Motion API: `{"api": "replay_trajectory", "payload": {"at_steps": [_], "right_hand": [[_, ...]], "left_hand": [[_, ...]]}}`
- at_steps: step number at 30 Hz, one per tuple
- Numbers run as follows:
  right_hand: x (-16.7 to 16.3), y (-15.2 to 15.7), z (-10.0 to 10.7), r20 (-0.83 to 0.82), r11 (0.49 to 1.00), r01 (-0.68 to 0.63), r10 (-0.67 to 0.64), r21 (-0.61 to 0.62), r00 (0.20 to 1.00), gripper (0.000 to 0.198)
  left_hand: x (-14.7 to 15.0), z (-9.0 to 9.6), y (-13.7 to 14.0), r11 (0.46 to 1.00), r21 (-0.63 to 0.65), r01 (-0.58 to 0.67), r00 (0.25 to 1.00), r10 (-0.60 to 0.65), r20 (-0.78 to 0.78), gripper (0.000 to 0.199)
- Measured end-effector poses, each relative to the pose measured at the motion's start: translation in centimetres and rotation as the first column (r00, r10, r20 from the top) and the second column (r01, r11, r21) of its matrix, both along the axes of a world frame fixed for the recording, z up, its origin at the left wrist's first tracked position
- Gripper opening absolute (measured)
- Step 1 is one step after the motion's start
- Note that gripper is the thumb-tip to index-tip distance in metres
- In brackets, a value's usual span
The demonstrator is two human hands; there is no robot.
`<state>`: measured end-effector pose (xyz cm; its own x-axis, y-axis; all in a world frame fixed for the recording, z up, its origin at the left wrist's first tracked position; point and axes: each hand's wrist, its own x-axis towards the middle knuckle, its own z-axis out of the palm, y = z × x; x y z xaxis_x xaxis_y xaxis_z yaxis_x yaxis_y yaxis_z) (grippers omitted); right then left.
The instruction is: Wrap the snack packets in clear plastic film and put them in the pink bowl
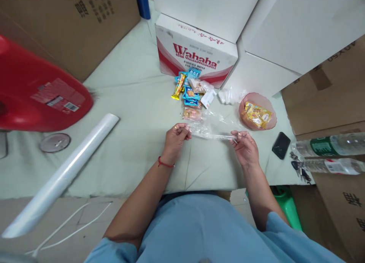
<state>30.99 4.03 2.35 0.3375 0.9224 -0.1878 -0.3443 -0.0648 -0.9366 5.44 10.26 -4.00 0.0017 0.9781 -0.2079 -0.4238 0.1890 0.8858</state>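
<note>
Between my two hands a clear plastic bag (209,135) is stretched out sideways, its near edge pulled taut. My left hand (176,141) pinches one end of that edge; a red string bracelet circles the wrist. My right hand (245,148) grips the other end between thumb and fingers. Just beyond the bag lies a small pile of wrapped snacks: a round pastry in clear wrap (192,113), blue packets (191,94), a yellow stick-shaped packet (179,86) and a white packet (208,98). How far the bag's far part reaches under or beside the pile is hard to make out.
A Wahaha carton (196,51) stands behind the pile. To the right are a pink bowl (274,120) of yellow packets, a black phone-like object (281,145), keys (299,168) and plastic bottles (327,145). Leftward lie a plastic roll (65,171) and a red jug (42,91).
</note>
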Motion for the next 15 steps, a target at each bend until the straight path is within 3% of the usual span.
{"api": "replay_trajectory", "payload": {"at_steps": [4,6,9,11,13,15], "right_hand": [[1.1,-0.9,-0.6,0.016,0.999,-0.048,0.048,-0.006,0.999,0.021],[2.3,-1.5,-0.7,0.147,0.982,-0.168,0.179,-0.080,0.973,0.022],[4.5,-1.8,0.5,0.471,0.921,-0.295,0.384,-0.254,0.794,0.034],[5.6,-1.3,1.9,0.641,0.940,-0.263,0.341,-0.218,0.687,0.048],[5.6,-0.2,3.0,0.757,0.964,-0.252,0.229,-0.088,0.611,0.056],[4.2,1.4,3.4,0.839,0.948,-0.318,0.181,-0.010,0.513,0.064]], "left_hand": [[0.0,-0.2,0.1,0.997,0.019,-0.078,0.996,0.079,-0.032,0.040],[0.0,-0.2,0.1,0.995,0.027,-0.099,0.994,0.100,-0.051,0.038],[-0.1,0.1,-0.1,0.996,0.051,-0.078,0.995,0.081,-0.063,0.035],[-0.1,0.2,-0.2,0.996,0.077,-0.048,0.996,0.053,-0.069,0.033],[0.0,0.2,-0.4,0.995,0.097,-0.018,0.997,0.025,-0.077,0.034],[0.1,0.2,-0.5,0.994,0.108,0.004,0.997,0.004,-0.079,0.035]]}}
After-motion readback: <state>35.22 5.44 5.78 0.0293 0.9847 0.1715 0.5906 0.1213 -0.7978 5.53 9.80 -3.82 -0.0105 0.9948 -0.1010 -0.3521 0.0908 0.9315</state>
